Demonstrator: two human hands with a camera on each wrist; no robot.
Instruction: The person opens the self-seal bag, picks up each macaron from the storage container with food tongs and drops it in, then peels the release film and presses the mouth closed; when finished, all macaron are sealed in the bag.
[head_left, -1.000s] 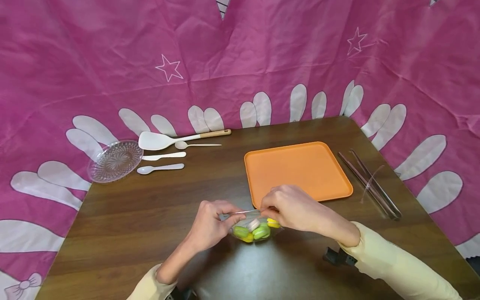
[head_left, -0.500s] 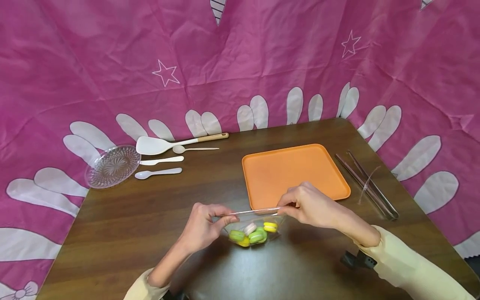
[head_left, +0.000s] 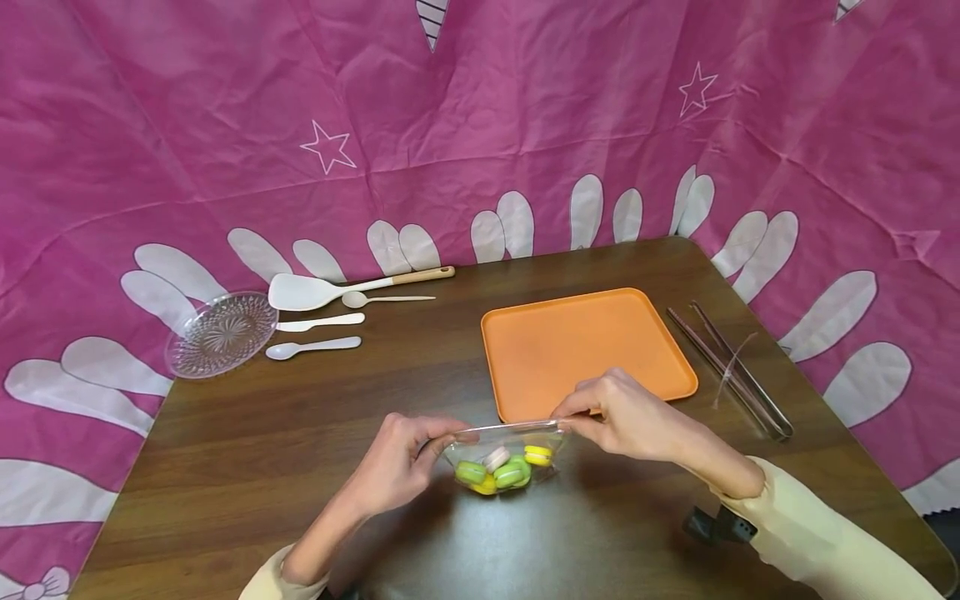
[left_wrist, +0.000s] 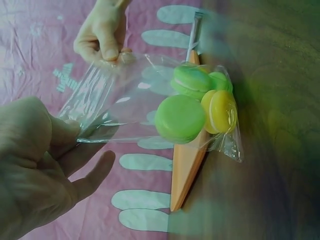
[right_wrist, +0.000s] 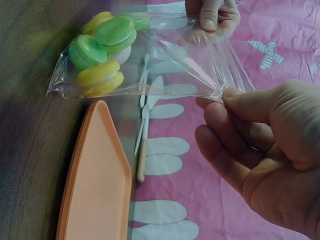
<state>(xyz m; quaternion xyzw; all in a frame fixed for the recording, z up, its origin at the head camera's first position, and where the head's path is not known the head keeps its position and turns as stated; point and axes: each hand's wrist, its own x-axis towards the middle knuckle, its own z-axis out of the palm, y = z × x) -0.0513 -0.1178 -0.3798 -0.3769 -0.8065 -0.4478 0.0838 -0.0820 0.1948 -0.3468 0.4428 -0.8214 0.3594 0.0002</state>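
Note:
A clear plastic bag (left_wrist: 135,95) is stretched between my two hands over the near middle of the table. Several macarons lie in its bottom: green ones (left_wrist: 180,119), yellow ones (right_wrist: 101,79) and a pale one (head_left: 497,458). With thumb and fingers my left hand (head_left: 397,458) pinches one top corner of the bag. My right hand (head_left: 626,417) pinches the opposite corner, its other fingers loosely bent in the right wrist view. The bag's top edge runs taut between both hands, and its filled end hangs toward the table.
An orange tray (head_left: 585,342) lies just beyond the bag, with metal tongs (head_left: 731,371) to its right. At the back left are a clear patterned plate (head_left: 225,333), a white spatula (head_left: 307,292), a small wooden spoon (head_left: 360,299), a white knife (head_left: 322,322) and a white spoon (head_left: 311,347).
My hands have drawn apart, the right one moving right and the left one left, so the bag's top edge is spread wider. The macarons stay in the bag.

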